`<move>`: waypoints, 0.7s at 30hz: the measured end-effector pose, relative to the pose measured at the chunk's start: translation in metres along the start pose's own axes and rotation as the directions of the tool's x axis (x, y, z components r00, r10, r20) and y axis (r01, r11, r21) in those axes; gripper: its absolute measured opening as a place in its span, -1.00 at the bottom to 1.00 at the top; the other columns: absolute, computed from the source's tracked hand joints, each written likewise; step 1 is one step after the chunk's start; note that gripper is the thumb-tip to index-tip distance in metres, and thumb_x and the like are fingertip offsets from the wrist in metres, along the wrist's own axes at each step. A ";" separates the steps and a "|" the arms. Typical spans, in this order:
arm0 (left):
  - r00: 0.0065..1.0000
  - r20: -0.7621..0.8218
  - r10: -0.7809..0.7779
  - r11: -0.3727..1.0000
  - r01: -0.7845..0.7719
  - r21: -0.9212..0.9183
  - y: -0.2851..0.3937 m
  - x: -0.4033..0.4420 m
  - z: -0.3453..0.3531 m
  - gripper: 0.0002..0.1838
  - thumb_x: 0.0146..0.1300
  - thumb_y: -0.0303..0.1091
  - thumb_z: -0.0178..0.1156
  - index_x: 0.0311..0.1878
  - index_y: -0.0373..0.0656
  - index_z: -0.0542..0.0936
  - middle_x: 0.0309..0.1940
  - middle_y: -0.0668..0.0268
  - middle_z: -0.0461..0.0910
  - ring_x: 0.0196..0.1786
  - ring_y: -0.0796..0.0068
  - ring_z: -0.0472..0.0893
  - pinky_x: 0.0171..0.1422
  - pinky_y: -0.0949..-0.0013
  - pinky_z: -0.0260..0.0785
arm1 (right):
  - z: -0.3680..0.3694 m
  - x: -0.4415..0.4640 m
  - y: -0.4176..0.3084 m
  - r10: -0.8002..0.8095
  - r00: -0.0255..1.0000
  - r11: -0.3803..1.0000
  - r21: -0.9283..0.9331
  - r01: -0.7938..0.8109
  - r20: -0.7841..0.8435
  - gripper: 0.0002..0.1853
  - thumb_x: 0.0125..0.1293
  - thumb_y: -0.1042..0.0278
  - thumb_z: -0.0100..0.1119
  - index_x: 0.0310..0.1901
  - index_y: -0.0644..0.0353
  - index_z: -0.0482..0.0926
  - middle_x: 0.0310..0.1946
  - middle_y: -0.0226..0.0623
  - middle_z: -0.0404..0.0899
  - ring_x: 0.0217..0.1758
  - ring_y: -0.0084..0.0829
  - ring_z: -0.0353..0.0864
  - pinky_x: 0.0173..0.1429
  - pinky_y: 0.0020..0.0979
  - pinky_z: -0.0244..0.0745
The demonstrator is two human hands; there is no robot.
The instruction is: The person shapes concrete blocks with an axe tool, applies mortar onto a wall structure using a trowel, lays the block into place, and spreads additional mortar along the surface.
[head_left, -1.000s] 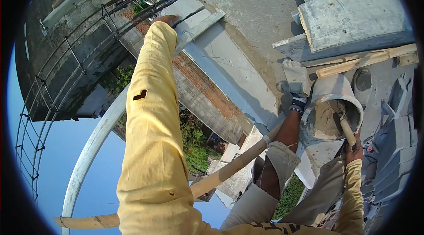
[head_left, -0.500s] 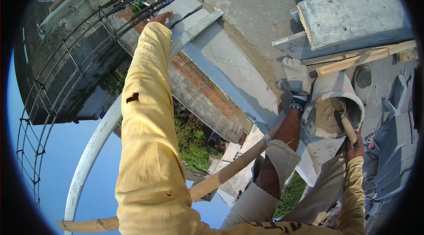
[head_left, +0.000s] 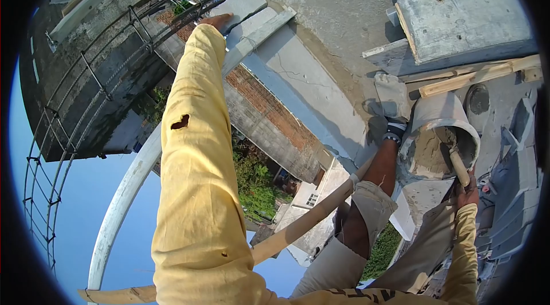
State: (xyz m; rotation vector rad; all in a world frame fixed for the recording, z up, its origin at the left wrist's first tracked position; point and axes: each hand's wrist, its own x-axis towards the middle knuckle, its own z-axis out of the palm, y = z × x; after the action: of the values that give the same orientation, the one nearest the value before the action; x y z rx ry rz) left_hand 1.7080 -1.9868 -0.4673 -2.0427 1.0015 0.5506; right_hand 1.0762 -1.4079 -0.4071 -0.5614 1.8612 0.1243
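Head view: trowel (head_left: 459, 168) in mortar (head_left: 429, 154) inside bucket (head_left: 440, 109); right hand (head_left: 468, 191) curled round its handle. Step, judged: scooping; next move calls for a level lift. Left hand (head_left: 217, 20) beside concrete ledge (head_left: 244, 4); cannot tell its fingers' state.

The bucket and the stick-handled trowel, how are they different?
The bucket is wide, round and bigger; the trowel is slim and smaller.
The bucket is pale grey outside, but the trowel has a light-brown handle.
The bucket has grey-brown mix inside it, while the trowel has its handle in the right hand and its other end inside the bucket.
Both are on the person's right side.
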 end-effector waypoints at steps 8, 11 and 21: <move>0.995 -0.021 -0.096 0.959 0.087 -0.270 -0.016 0.030 0.020 -0.52 -0.04 0.00 0.42 -0.16 -0.18 0.69 -0.38 0.14 0.64 -0.60 0.28 0.56 -0.51 0.18 0.43 | -0.004 0.000 -0.009 0.048 0.997 0.998 -0.043 -0.045 0.058 -0.59 0.13 0.42 0.15 0.07 0.14 0.45 -0.09 -0.11 0.60 0.01 -0.13 0.58 0.08 -0.31 0.41; 0.998 -0.033 -0.050 0.961 0.039 -0.275 -0.002 -0.003 0.013 -0.52 -0.03 -0.02 0.41 -0.13 -0.18 0.68 -0.41 0.08 0.63 -0.62 0.25 0.56 -0.55 0.15 0.43 | -0.002 0.001 -0.006 0.035 0.999 0.998 -0.044 -0.033 0.030 -0.59 0.13 0.41 0.15 0.07 0.14 0.45 -0.10 -0.10 0.60 -0.01 -0.11 0.58 0.07 -0.31 0.41; 0.993 0.022 -0.113 0.943 0.114 -0.313 -0.003 0.006 0.014 -0.51 -0.02 0.00 0.40 -0.09 -0.16 0.67 -0.34 0.04 0.62 -0.61 0.21 0.57 -0.55 0.15 0.44 | -0.001 0.000 -0.003 0.008 1.000 0.999 -0.051 -0.007 0.020 -0.60 0.12 0.35 0.16 0.05 0.13 0.47 -0.11 -0.10 0.61 -0.02 -0.09 0.59 0.06 -0.29 0.42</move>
State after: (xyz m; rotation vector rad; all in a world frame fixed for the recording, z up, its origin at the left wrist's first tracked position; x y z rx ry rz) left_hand 1.7129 -1.9769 -0.4785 -2.3620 0.8266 0.6882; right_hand 1.0765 -1.4105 -0.4065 -0.5859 1.8450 0.1822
